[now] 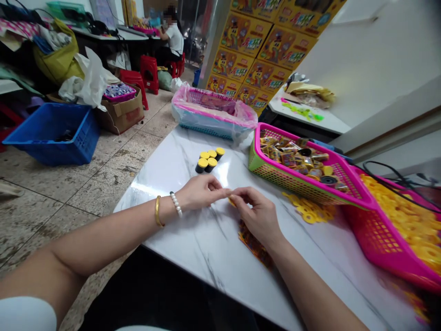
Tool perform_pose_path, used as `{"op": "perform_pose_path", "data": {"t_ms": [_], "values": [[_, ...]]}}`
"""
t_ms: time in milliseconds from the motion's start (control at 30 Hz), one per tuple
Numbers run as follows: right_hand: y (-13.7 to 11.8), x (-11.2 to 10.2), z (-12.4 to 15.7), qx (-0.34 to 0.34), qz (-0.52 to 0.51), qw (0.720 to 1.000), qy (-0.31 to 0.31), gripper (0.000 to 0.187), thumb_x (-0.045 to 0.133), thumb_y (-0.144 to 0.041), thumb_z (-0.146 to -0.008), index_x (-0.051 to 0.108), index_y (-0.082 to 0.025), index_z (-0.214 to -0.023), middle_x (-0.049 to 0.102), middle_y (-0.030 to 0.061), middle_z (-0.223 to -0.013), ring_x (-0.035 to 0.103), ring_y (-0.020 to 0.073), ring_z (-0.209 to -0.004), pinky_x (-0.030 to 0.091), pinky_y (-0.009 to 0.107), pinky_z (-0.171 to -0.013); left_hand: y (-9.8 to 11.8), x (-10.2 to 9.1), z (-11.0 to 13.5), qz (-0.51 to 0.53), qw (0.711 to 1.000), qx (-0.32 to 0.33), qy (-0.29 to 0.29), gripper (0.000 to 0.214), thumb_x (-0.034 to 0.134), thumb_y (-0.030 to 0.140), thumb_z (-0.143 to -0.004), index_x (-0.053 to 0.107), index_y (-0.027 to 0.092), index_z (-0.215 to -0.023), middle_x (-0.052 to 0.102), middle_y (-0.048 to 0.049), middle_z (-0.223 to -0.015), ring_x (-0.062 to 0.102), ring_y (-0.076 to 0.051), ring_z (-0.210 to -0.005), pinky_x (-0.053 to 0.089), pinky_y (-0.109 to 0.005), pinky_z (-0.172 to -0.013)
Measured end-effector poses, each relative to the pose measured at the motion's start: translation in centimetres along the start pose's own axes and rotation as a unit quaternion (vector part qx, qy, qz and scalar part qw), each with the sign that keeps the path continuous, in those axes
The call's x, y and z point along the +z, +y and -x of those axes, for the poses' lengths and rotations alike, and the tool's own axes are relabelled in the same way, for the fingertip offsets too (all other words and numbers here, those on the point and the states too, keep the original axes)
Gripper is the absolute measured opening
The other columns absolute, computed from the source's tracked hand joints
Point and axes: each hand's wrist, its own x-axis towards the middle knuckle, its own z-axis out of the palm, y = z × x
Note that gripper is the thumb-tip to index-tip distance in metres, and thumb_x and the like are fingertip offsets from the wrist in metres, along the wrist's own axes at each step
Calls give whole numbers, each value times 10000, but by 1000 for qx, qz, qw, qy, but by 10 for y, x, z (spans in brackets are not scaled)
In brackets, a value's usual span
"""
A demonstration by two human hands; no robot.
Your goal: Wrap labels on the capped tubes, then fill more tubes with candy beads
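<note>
Left hand [200,191], fingertips at the right's, grip unclear; yellow-capped black cylinders [207,161], upright just beyond, liable to topple if knuckles brush them; small yellow piece [232,201], pinched by the right hand [257,211], could slip should fingertips part; printed wrappers [254,247], under that wrist, might be dragged askew.

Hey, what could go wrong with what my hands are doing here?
The small yellow piece at your right hand's fingertips might slip. Your left hand is near the upright yellow-topped cylinders and could topple one. Your right forearm lies close to the printed sheets and may shift them.
</note>
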Motion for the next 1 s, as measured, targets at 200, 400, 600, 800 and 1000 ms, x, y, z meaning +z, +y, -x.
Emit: {"op": "perform_pose_path", "data": {"t_ms": [200,400,600,800,1000], "values": [[-16,2,2,85,-175,981,15,235,700,-403,-840,610,-214,-947,664,11,-854,625,126,-618,476,250,-511,-1,6,3,66,995,39,-68,221,670,324,-788,604,137,-688,587,11,-648,496,-79,-586,368,-197,-548],[-15,2,-1,140,-270,951,49,402,819,-386,-714,590,-209,-993,627,-16,-771,635,118,-631,565,260,-601,2,3,2,38,995,-22,-93,372,670,507,-785,635,140,-834,588,8,-624,511,-101,-523,359,-212,-482],[-21,2,0,163,-258,952,-30,467,812,-445,-697,625,-191,-1041,658,1,-799,654,131,-624,571,270,-598,-2,4,3,-35,996,40,-78,210,631,308,-813,623,142,-684,567,16,-605,483,-95,-574,339,-208,-534],[-18,-3,-3,198,-212,957,-8,421,736,-574,-743,604,-177,-695,606,-13,-518,547,108,-430,440,214,-415,4,5,6,-48,991,64,108,189,698,326,-775,615,158,-756,612,11,-686,522,-96,-614,375,-196,-560],[-20,-3,-5,191,-244,948,76,473,736,-625,-723,593,-177,-669,585,-17,-482,536,102,-408,437,202,-393,13,12,15,77,992,32,99,299,589,395,-868,658,139,-731,579,14,-610,438,-59,-457,351,-196,-474]]}}
